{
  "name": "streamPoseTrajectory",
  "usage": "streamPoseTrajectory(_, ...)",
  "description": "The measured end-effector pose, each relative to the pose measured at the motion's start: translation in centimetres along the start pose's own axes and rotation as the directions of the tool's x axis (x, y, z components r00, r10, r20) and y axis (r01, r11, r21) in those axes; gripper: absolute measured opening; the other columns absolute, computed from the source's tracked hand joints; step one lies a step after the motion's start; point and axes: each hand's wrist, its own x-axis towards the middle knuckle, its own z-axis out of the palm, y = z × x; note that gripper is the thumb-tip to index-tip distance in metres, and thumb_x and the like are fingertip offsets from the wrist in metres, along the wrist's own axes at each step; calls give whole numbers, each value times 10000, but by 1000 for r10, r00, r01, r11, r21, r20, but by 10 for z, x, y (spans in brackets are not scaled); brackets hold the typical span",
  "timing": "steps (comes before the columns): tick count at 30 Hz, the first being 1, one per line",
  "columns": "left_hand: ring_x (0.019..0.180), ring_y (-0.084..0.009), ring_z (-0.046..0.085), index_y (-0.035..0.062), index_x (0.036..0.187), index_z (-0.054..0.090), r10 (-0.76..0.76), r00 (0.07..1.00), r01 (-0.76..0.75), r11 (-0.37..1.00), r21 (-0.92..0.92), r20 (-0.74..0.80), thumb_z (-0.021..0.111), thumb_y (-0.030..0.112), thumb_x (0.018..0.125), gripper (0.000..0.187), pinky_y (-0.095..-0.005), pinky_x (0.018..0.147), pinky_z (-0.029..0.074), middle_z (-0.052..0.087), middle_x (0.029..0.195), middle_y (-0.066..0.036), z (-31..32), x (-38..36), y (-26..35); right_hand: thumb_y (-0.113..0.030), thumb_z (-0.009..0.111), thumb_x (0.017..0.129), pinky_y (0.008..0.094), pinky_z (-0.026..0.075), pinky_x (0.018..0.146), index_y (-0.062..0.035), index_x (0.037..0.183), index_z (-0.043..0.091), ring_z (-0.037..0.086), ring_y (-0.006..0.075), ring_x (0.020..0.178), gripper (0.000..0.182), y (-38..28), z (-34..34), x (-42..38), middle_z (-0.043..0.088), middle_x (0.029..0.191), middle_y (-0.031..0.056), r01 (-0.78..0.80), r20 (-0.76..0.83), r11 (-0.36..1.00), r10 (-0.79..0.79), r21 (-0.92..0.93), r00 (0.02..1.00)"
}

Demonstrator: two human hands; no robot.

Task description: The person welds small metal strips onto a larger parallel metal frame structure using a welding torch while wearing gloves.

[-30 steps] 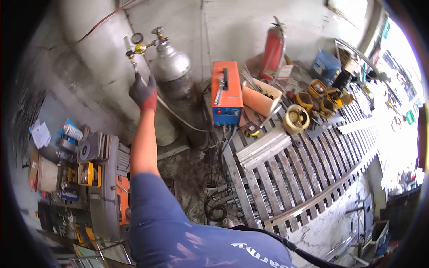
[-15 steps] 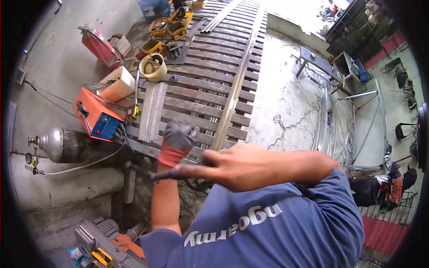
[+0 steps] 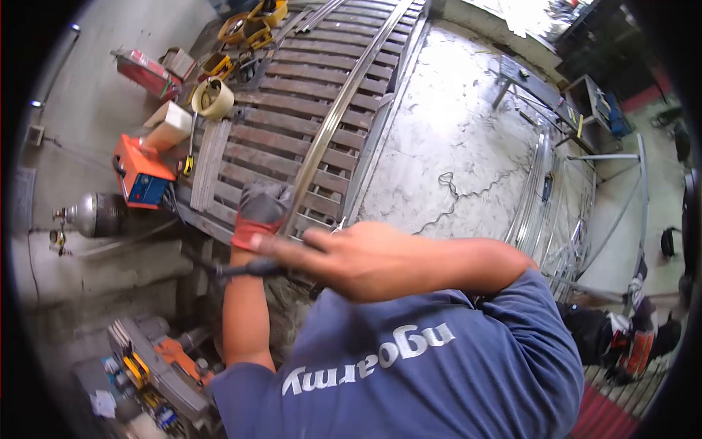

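My left hand (image 3: 263,203), in a grey and red glove, is over the near edge of the slatted metal table (image 3: 281,128). Its fingers are curled, and what they hold, if anything, is hidden. Just right of the glove, a long shiny metal bar (image 3: 333,132) runs away across the slats. My bare right hand (image 3: 351,260) grips a dark welding torch (image 3: 252,268), which points left past my left wrist. The right hand is slightly smeared by motion. Flat metal strips (image 3: 210,164) lie on the table left of the glove.
An orange welding machine (image 3: 142,172) and a gas cylinder (image 3: 99,214) stand at left. A cream bucket (image 3: 212,99), yellow containers (image 3: 256,33) and a tape measure (image 3: 189,165) are farther back. Below left is a grey-orange machine (image 3: 161,362). Metal lengths (image 3: 530,197) lie on the floor at right.
The view has turned, so the table and its contents appear farther left. My right hand, with the torch, has come closer to my left wrist. The left hand remains curled.
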Motion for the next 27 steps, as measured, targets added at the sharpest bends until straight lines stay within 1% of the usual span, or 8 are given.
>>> streamPoseTrajectory(4, 812, -392, 745, 55, 963, 784, -89, 996, 83, 958, -273, -9, 689, 263, 950, 229, -480, 749, 581, 758, 887, -168, 84, -11, 80, -70, 722, 1050, 468, 576, 678, -107, 1664, 358, 733, 344, 812, 715, 43, -55, -114, 687, 1184, 239, -321, -336, 871, 448, 371, 828)
streamPoseTrajectory(5, 865, -381, 769, 51, 956, 804, -412, 881, 473, 748, -466, 232, 679, 289, 1005, 273, -469, 784, 595, 785, 922, -188, 90, -10, 123, -73, 719, 1058, 418, 550, 650, -84, 1596, 422, 706, 296, 781, 615, 58, -63, -148, 687, 1129, 205, -288, -512, 854, 497, 434, 701)
streamPoseTrajectory(7, 963, -294, 803, 78, 1174, 848, -470, 739, 672, 460, -580, 483, 713, 453, 1056, 415, -410, 858, 597, 826, 1047, -181, 156, -35, 173, -80, 715, 1075, 319, 498, 596, -38, 1461, 550, 651, 200, 718, 422, 93, -80, -211, 688, 1018, 137, -192, -808, 866, 499, 461, 312)
streamPoseTrajectory(9, 1169, -343, 771, 106, 1278, 832, -333, 791, 594, 620, -513, 513, 710, 485, 1049, 460, -441, 1031, 582, 808, 1221, -207, 183, -43, 220, -88, 710, 1092, 219, 446, 541, 7, 1326, 679, 597, 104, 655, 254, 122, -107, -273, 689, 908, 69, -145, -905, 895, 424, 422, -17)
streamPoseTrajectory(11, 1233, -358, 747, 103, 1332, 808, -312, 814, 562, 635, -530, 490, 718, 447, 1043, 458, -443, 1099, 558, 788, 1298, -208, 207, -40, 247, -177, 688, 1125, 244, 425, 531, 34, 1288, 678, 558, 122, 614, 266, 142, -138, -333, 663, 843, 90, -101, -882, 878, 456, 467, -118)
streamPoseTrajectory(19, 1273, -397, 689, 24, 1338, 756, -121, 921, 346, 690, -636, 370, 667, 273, 1012, 420, -482, 1194, 482, 752, 1375, -203, 220, 100, 242, -199, 635, 1129, 357, 463, 686, 105, 1164, 569, 525, 215, 714, 313, 159, -251, -406, 627, 970, 171, -201, -901, 973, 12, 110, -434)
streamPoseTrajectory(24, 1057, -401, 741, 31, 1117, 775, -82, 904, 329, 761, -559, 419, 692, 280, 991, 291, -480, 986, 580, 785, 1110, -199, 263, 186, 221, -265, 702, 1111, 316, 432, 600, 104, 1237, 534, 545, 185, 690, 424, 195, -301, -380, 644, 1083, 189, -307, -911, 952, -122, 6, -393)
streamPoseTrajectory(27, 1081, -401, 751, 72, 1286, 795, -106, 890, 358, 766, -534, 444, 682, 351, 1020, 402, -477, 989, 586, 790, 1178, -217, 309, 240, 198, -266, 713, 1110, 305, 424, 577, 101, 1348, 488, 549, 168, 665, 492, 243, -334, -347, 645, 1118, 205, -383, -925, 923, -174, -33, -338)
